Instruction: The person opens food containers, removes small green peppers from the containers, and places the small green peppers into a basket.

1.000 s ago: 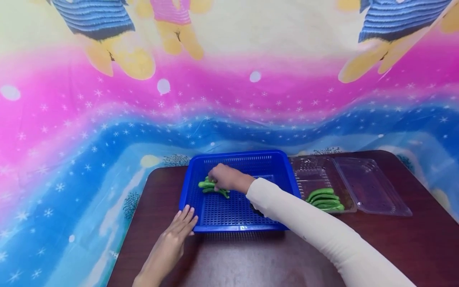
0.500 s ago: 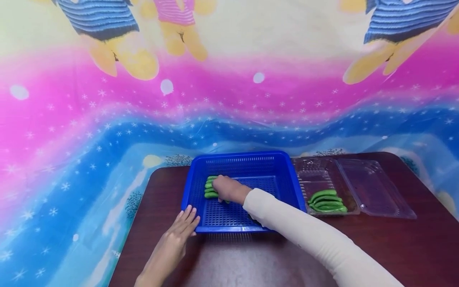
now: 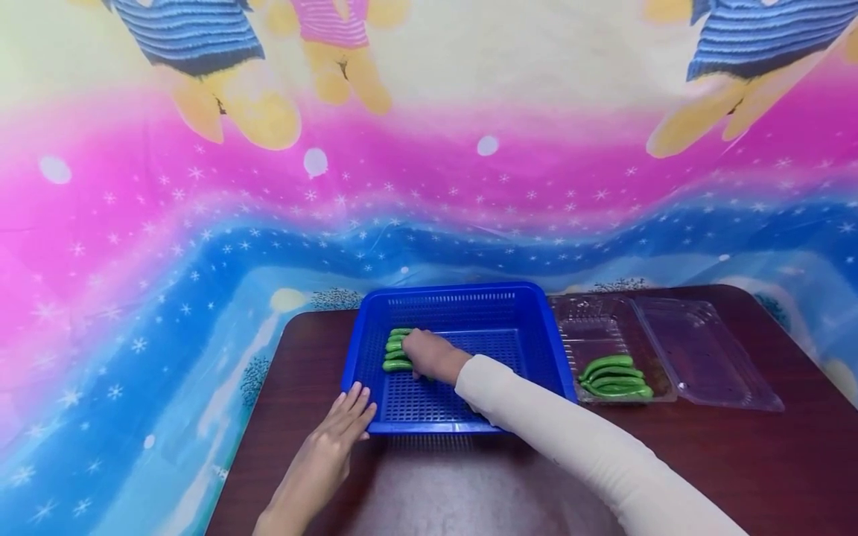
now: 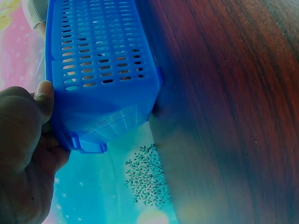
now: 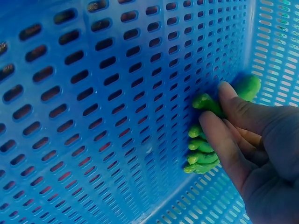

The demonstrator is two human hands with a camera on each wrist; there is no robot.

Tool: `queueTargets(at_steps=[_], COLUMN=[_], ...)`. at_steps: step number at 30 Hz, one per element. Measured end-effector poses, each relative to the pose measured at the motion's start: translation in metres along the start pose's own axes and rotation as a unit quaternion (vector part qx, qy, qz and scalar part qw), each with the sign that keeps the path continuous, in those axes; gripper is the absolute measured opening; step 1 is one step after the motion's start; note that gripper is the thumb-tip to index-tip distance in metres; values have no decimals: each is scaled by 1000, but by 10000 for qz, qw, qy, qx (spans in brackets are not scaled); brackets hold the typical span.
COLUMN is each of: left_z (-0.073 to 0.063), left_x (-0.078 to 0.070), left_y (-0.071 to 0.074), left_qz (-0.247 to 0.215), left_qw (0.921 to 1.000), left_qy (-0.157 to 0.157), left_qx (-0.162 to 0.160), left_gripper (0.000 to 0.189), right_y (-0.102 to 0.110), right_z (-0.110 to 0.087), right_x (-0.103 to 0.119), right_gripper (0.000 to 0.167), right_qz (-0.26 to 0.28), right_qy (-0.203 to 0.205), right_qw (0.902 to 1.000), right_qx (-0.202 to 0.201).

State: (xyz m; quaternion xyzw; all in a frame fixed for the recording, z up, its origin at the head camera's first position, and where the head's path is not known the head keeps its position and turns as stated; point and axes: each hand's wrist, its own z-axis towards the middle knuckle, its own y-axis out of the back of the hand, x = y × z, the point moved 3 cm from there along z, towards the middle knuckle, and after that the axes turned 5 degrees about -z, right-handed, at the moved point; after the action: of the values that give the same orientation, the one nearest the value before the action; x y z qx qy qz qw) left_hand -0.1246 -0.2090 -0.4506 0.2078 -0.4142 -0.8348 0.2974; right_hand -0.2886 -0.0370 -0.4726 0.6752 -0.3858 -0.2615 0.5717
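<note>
A blue plastic basket [image 3: 436, 427] with slotted walls stands on the table. My left hand [image 3: 328, 439] holds its near left corner, fingers over the rim and thumb [image 4: 45, 95] against the outside. Inside the basket, my right hand [image 3: 432, 353] is low at the left part. Between its thumb and index finger it pinches a small green cucumber [image 5: 247, 87], which touches or nearly touches the basket floor. Several similar cucumbers [image 5: 201, 145] lie side by side in a row next to it, partly covered by the hand.
Right of the basket sits a clear plastic box [image 3: 593, 309] with its lid [image 3: 710, 357] folded open to the right. Several green cucumbers [image 3: 613, 378] lie in the box's near part. The dark wooden table [image 3: 670, 447] reaches back to a colourful printed cloth [image 3: 429, 179].
My right hand has shifted slightly right and down inside the basket, and the cucumbers under it now lie in a neater row. The left hand keeps its place at the corner.
</note>
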Motion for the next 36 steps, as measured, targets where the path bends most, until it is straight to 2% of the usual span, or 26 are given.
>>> queueTargets(at_steps=[13, 17, 20, 24, 27, 29, 32, 36], left_z=[0, 0, 0, 0, 0, 0, 0, -1], left_x=[-1, -1, -1, -1, -1, -1, -1, 0], left_y=[1, 1, 1, 0, 1, 1, 1, 0], left_qz=[44, 38, 7, -37, -66, -83, -97, -94], left_qw=[10000, 10000, 10000, 10000, 10000, 10000, 9999, 9999], left_qy=[11, 9, -10, -34, -21, -12, -1, 9], left_qx=[53, 40, 34, 37, 20, 11, 30, 36], left_gripper=[61, 62, 60, 60, 60, 59, 58, 58], right_y=[0, 12, 33, 71, 100, 114, 125, 113], right_z=[0, -3, -14, -48, -81, -104, -137, -179], right_x=[0, -4, -12, -34, -60, -82, -121, -172], right_gripper=[25, 26, 29, 33, 26, 18, 14, 10], right_qz=[-59, -33, 30, 154, -42, -168, -247, -161], right_qy=[93, 96, 147, 405, 541, 474, 265, 16], right_qw=[9999, 9999, 9995, 9977, 9959, 9951, 9951, 9955], right_qx=[-75, -98, -263, -515, -729, -852, -918, -932])
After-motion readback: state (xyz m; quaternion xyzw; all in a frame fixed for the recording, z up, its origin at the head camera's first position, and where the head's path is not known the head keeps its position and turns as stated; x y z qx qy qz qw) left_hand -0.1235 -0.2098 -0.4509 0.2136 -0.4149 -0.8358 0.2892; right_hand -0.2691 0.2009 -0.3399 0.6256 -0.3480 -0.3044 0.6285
